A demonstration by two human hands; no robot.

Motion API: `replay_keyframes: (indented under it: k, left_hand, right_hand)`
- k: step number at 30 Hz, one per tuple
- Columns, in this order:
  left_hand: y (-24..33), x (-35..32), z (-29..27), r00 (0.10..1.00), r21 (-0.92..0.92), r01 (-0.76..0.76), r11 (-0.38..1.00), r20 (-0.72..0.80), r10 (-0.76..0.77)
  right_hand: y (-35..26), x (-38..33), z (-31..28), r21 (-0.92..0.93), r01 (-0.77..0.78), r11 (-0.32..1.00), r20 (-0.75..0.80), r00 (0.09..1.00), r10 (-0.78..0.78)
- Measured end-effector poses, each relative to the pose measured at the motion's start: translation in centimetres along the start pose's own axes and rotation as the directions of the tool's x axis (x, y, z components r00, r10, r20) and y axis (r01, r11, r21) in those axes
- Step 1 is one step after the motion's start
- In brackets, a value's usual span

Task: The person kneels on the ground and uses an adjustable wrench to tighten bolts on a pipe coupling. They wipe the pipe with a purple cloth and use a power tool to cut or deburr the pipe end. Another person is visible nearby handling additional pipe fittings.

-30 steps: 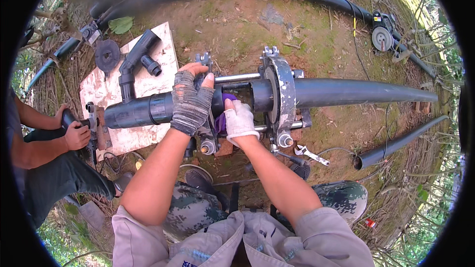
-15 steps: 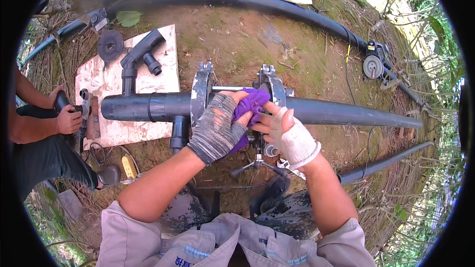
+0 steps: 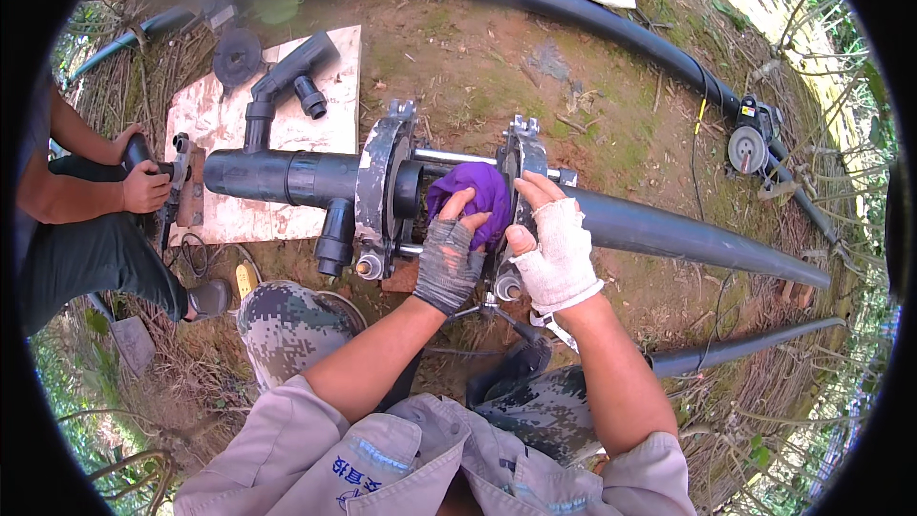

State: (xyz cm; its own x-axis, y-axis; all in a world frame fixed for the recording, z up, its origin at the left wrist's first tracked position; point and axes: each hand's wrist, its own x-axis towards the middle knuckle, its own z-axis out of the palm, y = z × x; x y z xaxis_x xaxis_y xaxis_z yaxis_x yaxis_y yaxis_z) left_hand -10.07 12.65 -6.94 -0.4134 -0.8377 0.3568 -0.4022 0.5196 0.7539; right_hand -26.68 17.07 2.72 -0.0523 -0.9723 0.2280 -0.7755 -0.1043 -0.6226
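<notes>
My left hand (image 3: 453,258), in a grey fingerless glove, presses a bunched purple cloth (image 3: 489,191) in the gap between two clamp rings. The cloth lies by the right ring and covers the pipe end there. My right hand (image 3: 556,250), in a white fingerless glove, rests with fingers apart on the right clamp ring (image 3: 527,148). Inside the left clamp ring (image 3: 373,186) sits a black branched pipe fitting (image 3: 320,182), its open end facing the cloth. A long black pipe (image 3: 688,229) runs rightward from the right ring. Metal rods (image 3: 449,157) join both rings.
At left, a person's hands (image 3: 143,177) hold a black-handled tool beside a pale board (image 3: 330,129). An angled black fitting (image 3: 291,72) lies there. A thick black pipe (image 3: 535,0) arcs behind. An angle grinder (image 3: 750,139) lies at right, a yellow power strip (image 3: 246,277) near my knee.
My hands have separated; the left has shifted right and down with the cloth, against the right ring. My right hand has settled on that ring. The left fitting's end now shows.
</notes>
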Motion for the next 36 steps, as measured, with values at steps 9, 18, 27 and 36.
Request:
replay_keyframes:
  k: [9, 18, 27, 36]
  left_hand:
    - [1.4, -2.4, -1.5, 0.985, 0.020, 0.157, 0.987, -0.069, -0.155]
    - [-0.6, 12.5, 0.3, 0.774, 0.169, 0.528, 0.832, 0.306, -0.554]
    - [-7.0, 10.4, 7.1, 0.323, -0.260, 0.938, 0.228, 0.426, -0.845]
    - [-5.4, -2.2, 3.9, 0.567, -0.292, 0.812, 0.506, 0.187, -0.802]
  right_hand:
    - [0.7, 0.3, -0.2, 0.016, 0.027, 1.000, 0.025, 0.999, -0.027]
    - [1.1, 0.6, 0.4, -0.008, 0.061, 0.998, -0.001, 0.998, -0.061]
    - [2.1, 1.7, 1.4, -0.135, 0.068, 0.989, -0.163, 0.983, -0.089]
    - [1.9, 1.4, 3.2, -0.119, 0.118, 0.986, -0.247, 0.958, -0.144]
